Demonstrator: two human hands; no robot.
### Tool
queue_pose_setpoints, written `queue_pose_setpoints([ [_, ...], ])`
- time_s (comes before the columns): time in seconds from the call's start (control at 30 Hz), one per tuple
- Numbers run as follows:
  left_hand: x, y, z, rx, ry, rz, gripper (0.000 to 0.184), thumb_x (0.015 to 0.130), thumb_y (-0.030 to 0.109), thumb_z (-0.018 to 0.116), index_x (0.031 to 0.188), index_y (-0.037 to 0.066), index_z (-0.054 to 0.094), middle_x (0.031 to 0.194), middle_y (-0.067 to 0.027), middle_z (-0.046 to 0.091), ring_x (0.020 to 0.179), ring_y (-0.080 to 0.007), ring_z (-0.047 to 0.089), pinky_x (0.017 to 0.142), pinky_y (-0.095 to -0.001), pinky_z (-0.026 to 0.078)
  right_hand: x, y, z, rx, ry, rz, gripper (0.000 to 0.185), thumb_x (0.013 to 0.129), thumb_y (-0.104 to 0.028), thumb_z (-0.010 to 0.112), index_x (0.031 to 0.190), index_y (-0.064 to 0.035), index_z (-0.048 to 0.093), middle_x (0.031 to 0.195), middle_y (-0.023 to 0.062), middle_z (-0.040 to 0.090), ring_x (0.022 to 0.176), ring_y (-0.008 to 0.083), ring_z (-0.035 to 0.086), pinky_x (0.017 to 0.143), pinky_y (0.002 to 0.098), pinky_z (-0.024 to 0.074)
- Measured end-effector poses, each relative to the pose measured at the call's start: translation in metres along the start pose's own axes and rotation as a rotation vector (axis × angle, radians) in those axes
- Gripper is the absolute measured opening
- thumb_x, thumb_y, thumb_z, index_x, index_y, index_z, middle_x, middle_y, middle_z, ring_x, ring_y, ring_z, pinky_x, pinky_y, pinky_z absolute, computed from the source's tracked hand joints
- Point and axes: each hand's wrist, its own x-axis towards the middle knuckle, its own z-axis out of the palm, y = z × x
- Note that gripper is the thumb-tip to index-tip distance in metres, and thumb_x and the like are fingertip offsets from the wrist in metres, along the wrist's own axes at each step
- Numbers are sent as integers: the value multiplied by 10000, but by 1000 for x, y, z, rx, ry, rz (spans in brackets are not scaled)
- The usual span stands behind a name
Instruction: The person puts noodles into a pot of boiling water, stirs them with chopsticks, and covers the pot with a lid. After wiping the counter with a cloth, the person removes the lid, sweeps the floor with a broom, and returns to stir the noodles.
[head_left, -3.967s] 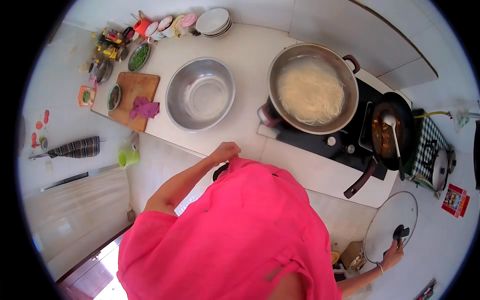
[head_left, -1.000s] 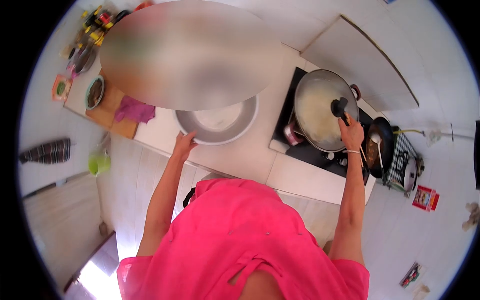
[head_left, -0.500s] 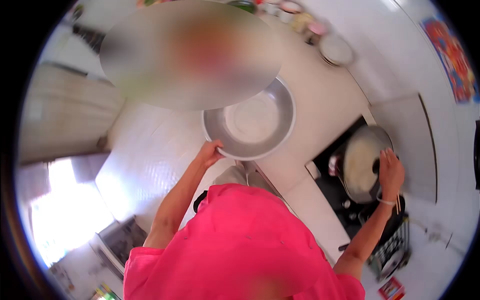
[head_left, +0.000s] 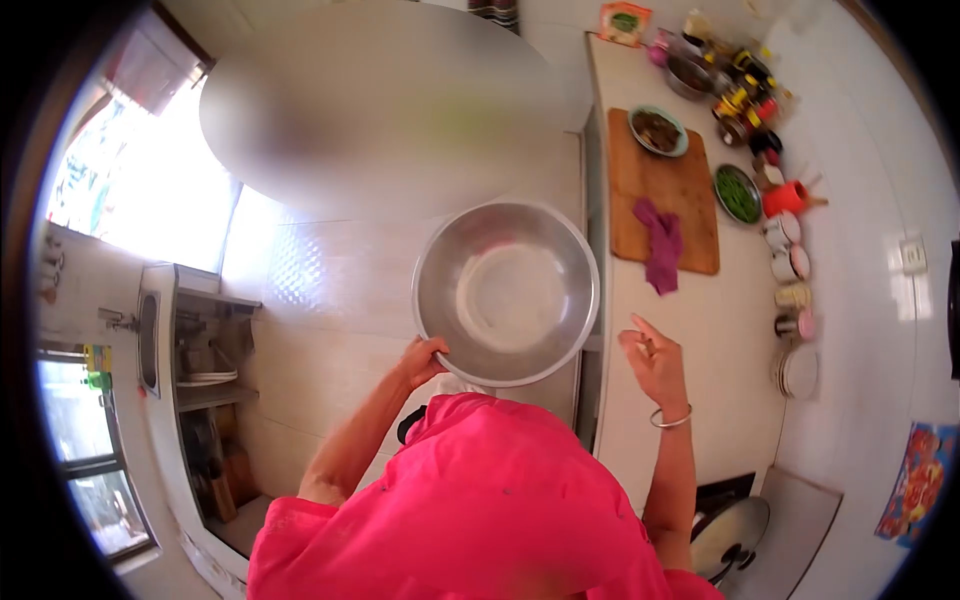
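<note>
A large steel basin (head_left: 520, 290) hangs over the floor in front of my body, its inside showing nothing but its bare bottom. My left hand (head_left: 420, 362) is closed on the near left part of its rim. To the right of the basin, apart from it, my right hand (head_left: 656, 368) is above the countertop. Its index finger points out, the other fingers are loosely bent, and nothing is in it. The pot lid (head_left: 732, 535) with a dark knob lies at the lower right, beyond my right forearm.
Along the right counter (head_left: 735, 420) are a cutting board (head_left: 630, 180), a purple cloth (head_left: 660, 245), a bowl of dark food (head_left: 657, 132) and a dish of green vegetables (head_left: 738, 193). Bottles, cups and stacked plates (head_left: 797, 372) line the wall. A sink (head_left: 149, 340) stands at left.
My right hand has come off the lid knob and moved to beside the basin. The view has turned left, away from the stove. My left hand still holds the basin rim.
</note>
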Motion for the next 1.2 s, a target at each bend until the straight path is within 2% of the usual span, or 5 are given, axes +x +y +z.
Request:
queue_pose_setpoints([
  [0.43,96,231,-83,325,233,27,481,749,96,578,1169,-78,420,1011,-162,563,918,-249,604,759,-379,546,269,-4,189,-258,-198,111,328,755,-253,601,671,60,552,505,156,487,473,222,511,476,393,401],
  [0.53,156,293,-99,456,-94,-17,572,764,151,612,1253,-17,367,1078,-143,541,985,-224,571,774,-365,515,340,-22,209,-166,-122,154,297,738,-205,552,639,75,537,494,157,484,454,243,529,463,383,414],
  [0.73,292,452,-99,654,234,438,658,787,254,662,1311,17,343,1186,-143,484,1079,-232,510,881,-370,444,512,-47,230,-401,-116,117,315,727,-192,512,613,101,527,534,209,528,490,313,577,493,408,445],
  [0.83,343,568,-84,1303,418,870,662,795,234,654,1334,26,330,1254,-177,429,1169,-305,445,952,-409,397,590,-47,249,-507,-50,44,320,720,-202,520,626,103,547,596,259,559,566,385,587,553,450,454],
  [1.2,516,855,-48,2188,381,1295,607,756,134,607,1294,-19,371,1381,-153,347,1346,-273,238,1112,-445,162,832,-127,405,-528,-44,-116,329,745,-231,535,605,66,571,613,272,559,580,420,560,557,492,439],
])
